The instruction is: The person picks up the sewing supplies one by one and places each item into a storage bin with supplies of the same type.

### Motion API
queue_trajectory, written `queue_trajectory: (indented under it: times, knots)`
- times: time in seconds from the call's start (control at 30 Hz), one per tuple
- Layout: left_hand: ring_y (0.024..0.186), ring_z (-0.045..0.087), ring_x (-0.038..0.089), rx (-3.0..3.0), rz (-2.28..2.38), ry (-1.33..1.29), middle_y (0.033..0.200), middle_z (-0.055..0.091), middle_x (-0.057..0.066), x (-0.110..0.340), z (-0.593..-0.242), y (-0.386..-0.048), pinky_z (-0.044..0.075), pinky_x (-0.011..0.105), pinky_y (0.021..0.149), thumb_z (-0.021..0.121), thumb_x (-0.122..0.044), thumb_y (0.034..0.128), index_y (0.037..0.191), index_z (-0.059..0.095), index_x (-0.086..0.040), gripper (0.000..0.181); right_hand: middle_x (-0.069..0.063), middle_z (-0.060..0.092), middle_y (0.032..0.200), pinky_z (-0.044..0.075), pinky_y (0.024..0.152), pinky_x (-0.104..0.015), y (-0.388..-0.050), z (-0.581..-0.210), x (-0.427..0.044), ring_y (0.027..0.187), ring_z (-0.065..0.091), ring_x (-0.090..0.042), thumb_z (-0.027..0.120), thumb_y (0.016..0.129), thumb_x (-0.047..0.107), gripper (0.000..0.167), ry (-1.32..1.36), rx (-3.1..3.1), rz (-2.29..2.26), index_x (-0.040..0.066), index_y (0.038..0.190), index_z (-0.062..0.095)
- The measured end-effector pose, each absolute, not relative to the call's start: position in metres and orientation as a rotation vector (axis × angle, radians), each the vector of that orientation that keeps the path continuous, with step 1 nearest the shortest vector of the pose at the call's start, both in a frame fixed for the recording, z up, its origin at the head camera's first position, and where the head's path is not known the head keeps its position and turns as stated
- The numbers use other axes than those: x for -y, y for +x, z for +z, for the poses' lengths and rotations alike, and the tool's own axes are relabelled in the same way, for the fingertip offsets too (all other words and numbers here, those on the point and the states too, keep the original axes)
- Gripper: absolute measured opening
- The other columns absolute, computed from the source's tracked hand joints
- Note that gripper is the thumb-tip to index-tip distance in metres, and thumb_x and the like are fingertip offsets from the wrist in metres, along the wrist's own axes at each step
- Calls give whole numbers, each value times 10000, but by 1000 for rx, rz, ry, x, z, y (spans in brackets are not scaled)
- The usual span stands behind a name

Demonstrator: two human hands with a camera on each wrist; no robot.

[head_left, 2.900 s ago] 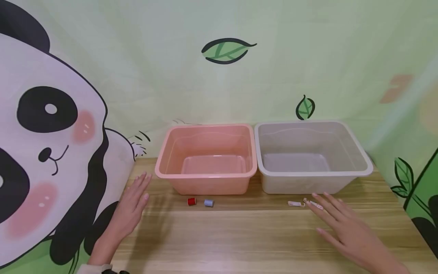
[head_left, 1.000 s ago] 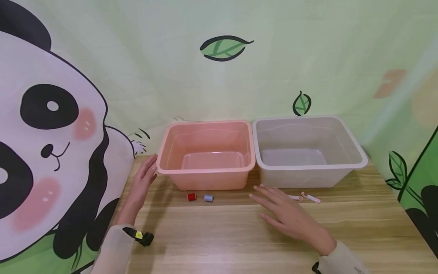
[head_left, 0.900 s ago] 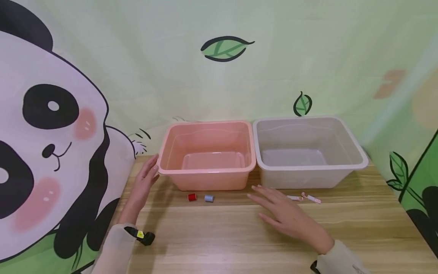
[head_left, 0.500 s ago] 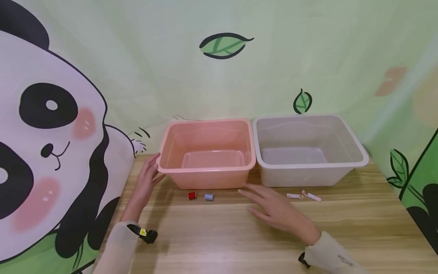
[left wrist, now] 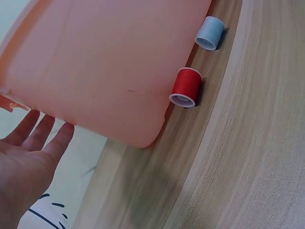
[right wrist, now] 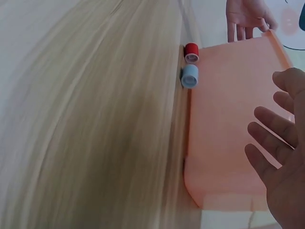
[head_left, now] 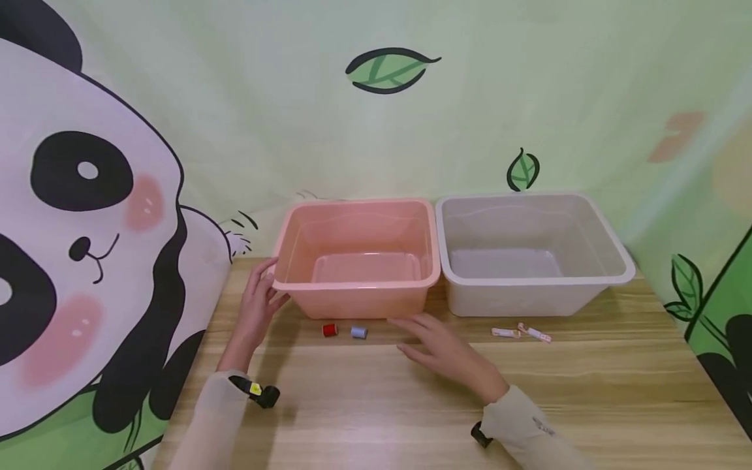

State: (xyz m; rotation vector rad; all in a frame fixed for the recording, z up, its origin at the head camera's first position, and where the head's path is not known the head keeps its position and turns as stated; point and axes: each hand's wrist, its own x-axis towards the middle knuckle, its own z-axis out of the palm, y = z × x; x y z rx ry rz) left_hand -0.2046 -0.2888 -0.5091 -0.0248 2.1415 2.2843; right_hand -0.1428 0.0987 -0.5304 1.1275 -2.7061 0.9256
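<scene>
Light blue spool [head_left: 359,333]: on its side on the table [head_left: 364,405], just off the near wall of the pink tub [head_left: 355,285]; that wall probably stops it rolling to the far side.
Red spool [head_left: 330,330]: just left of the blue one, lying likewise.
Pink tub: upright, far side against the patterned backdrop [head_left: 388,137].
Left hand [head_left: 257,301]: fingers loosely extended, tips at the tub's left rim, gripping nothing; apparently there to steady it.
Right hand [head_left: 443,346]: holds nothing, fingers spread wide and slightly bent, right of the blue spool; contact with the tub I cannot tell.
Grey tub [head_left: 534,282]: right beside the pink one, perhaps paired as a second container.
White-and-pink strips [head_left: 506,333]: two, in front of the grey tub, seemingly grouped with it.
</scene>
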Motion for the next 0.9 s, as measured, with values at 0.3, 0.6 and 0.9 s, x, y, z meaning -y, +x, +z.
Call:
queue_trajectory:
  times: [0.3,0.6,0.9]
  knots:
    - [1432,421,312,-2223,2286,-48,1608,317,1,286,-511,-207,520,355,1022,451,-466,1076,1523,410,-252,497,-84,635,1361,441,1106,-464,-165,-552,-61,1295,563,-288,706,971,205,423,1082,2680,1068,99,1372,627]
    - [1406,447,311,-2236,2322,-56,1584,350,-5,285,-516,-206,545,262,952,446,-452,1082,1507,437,-254,470,-75,704,1214,510,1016,-413,-174,-577,-30,1144,644,-233,722,957,170,325,982,2739,1230,67,1262,680]
    - [1405,447,307,-2251,2316,-52,1597,339,-16,284,-518,-205,534,247,963,442,-494,1072,1514,426,-289,487,-93,716,1148,533,969,-409,-178,-593,-7,1081,663,-249,760,920,129,270,820,2714,1214,40,1170,714]
